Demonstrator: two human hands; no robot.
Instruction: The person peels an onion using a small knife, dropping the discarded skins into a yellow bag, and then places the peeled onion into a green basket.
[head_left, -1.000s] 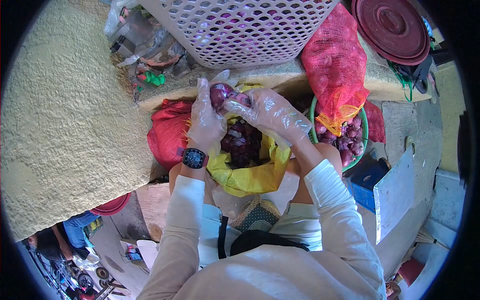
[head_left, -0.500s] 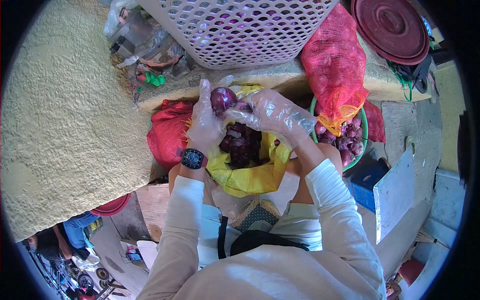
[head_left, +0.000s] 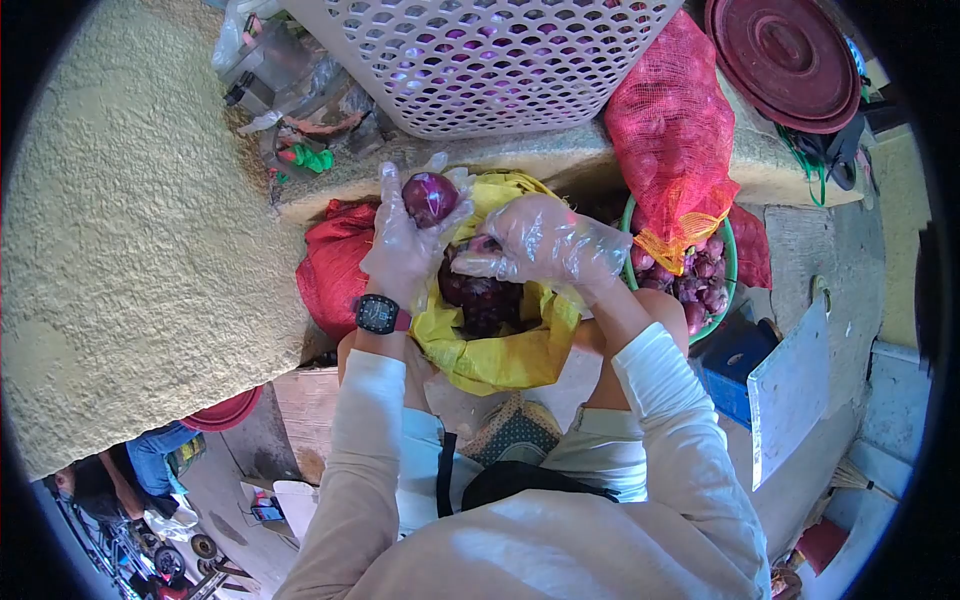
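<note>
My left hand [head_left: 400, 240], in a clear plastic glove, cradles a shiny red onion [head_left: 430, 199] over the left rim of an open yellow sack [head_left: 500, 362]. To its right, my gloved right hand [head_left: 545, 243] is closed in a pinch above the sack's mouth. Between thumb and fingers shows a small dark purple piece of onion skin [head_left: 487, 244], partly hidden by the glove. Dark purple onion skins [head_left: 483, 300] lie inside the sack between my knees.
A white perforated basket [head_left: 480, 100] of onions stands on the ledge ahead. A red mesh sack [head_left: 670, 130] leans over a green-rimmed basin [head_left: 734, 265] of onions at right. A red sack [head_left: 335, 265] lies left. A maroon lid [head_left: 785, 60] and blue box [head_left: 730, 365] are further right.
My hands have moved apart. The left has shifted slightly left with the onion, and the right has drawn down, away from the onion, with the purple piece in its pinch.
</note>
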